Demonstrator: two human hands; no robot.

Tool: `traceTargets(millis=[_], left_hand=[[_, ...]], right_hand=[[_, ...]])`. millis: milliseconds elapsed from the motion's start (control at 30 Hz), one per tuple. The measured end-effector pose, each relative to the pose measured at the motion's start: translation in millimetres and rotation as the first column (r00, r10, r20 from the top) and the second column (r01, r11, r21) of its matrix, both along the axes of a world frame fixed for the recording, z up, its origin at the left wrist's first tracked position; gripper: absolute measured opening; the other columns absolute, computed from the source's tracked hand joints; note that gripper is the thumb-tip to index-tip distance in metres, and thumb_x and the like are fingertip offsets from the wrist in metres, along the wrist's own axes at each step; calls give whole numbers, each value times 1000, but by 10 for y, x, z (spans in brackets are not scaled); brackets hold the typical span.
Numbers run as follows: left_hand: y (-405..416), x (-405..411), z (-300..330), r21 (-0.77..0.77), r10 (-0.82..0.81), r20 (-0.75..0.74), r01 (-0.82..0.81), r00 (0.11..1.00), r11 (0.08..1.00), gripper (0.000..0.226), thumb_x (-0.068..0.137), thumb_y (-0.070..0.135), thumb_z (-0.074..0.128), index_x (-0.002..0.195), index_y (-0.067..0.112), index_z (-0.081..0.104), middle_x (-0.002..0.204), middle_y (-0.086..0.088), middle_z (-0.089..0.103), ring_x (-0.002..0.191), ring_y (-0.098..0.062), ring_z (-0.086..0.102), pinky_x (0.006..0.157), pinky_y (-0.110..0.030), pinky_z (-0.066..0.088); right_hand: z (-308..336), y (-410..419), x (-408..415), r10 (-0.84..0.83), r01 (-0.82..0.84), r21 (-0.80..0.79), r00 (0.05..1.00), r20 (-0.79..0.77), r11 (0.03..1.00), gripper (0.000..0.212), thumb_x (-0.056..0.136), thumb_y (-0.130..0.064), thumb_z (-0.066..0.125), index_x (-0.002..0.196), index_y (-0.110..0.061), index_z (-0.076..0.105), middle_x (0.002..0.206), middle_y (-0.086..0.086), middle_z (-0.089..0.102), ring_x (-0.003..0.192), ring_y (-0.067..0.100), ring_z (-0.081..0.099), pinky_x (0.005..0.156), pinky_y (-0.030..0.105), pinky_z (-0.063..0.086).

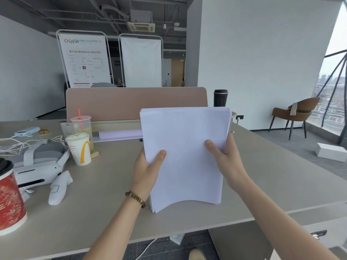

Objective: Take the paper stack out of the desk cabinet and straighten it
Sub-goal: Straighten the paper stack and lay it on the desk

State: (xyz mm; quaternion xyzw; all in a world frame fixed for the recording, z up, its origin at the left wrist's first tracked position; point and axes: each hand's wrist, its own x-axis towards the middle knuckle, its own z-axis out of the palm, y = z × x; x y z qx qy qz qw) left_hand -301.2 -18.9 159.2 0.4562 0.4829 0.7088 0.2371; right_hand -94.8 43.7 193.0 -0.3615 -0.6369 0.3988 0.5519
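A white paper stack [185, 147] stands upright on its bottom edge on the grey desk [112, 194], in front of me at the centre. Its lower edge bows upward in the middle. My left hand [148, 169] grips the stack's left edge with the thumb on the front sheet. My right hand [225, 156] grips the right edge the same way. The sheet edges look slightly uneven at the top right and bottom left. The desk cabinet [319, 233] shows partly at the lower right, under the desk edge.
Left on the desk lie a white headset [39, 162], a white controller [59, 187], paper cups [79, 149], a red cup [10, 199] and cables. A tan divider [131, 102] and a black tumbler [220, 97] stand behind. A brown chair [296, 111] is at the far right.
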Motion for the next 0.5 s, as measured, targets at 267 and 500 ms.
traceTargets(millis=[267,500], left_hand=[[122,96,116,78,67,-23,-65,997,995,29,94,18,65,123,20,64,114,15,73,105,2,67,88,-20,53],[71,71,-202,-95,-24,111,34,994,995,27,86,19,75,112,22,68,105,8,78,94,-7,73,77,-24,56]], right_hand=[[149,78,-16,1,0,24,998,-61,1000,30,97,-25,59,117,-8,46,120,15,62,109,33,64,92,54,55],[-218,116,9,104,-113,-92,990,-96,989,27,96,-34,61,119,-25,51,118,-7,68,107,9,68,89,34,55]])
